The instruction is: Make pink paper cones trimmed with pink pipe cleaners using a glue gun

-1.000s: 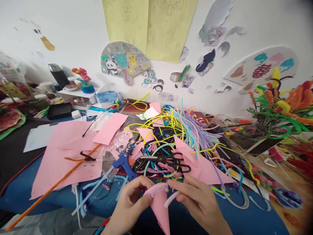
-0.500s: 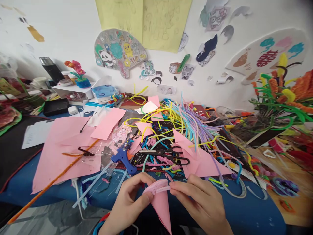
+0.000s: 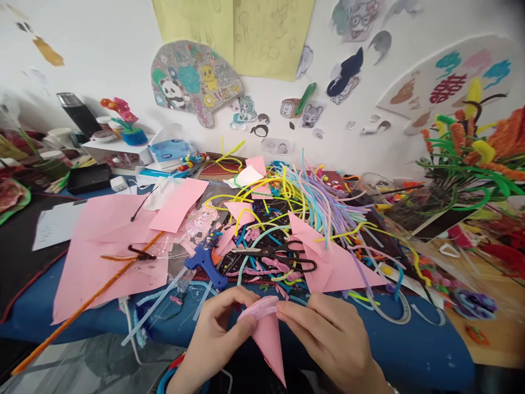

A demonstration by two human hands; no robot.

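Note:
Near the table's front edge, my left hand [image 3: 223, 331] grips the rim of a pink paper cone [image 3: 269, 342], thumb outside and fingers behind. The cone's tip points down. Around its wide top runs a pale pink pipe cleaner [image 3: 262, 308]. My right hand [image 3: 328, 334] pinches this pipe cleaner at the right side of the rim, thumb and fingers pressed together. Just beyond the hands lie black scissors [image 3: 283, 256] and a blue glue gun [image 3: 207, 266].
Pink paper sheets [image 3: 102, 235] lie to the left, with an orange pipe-cleaner stem [image 3: 90, 298] across them. Folded pink paper [image 3: 328, 262] lies right of the scissors. A bundle of pastel pipe cleaners [image 3: 324, 197] spreads at the back. Pipe-cleaner flowers [image 3: 471, 148] stand at right.
My right hand has moved in slightly toward the cone. The pipe cleaner's end, which stuck out to the right, now lies close along the rim. The view has shifted a little.

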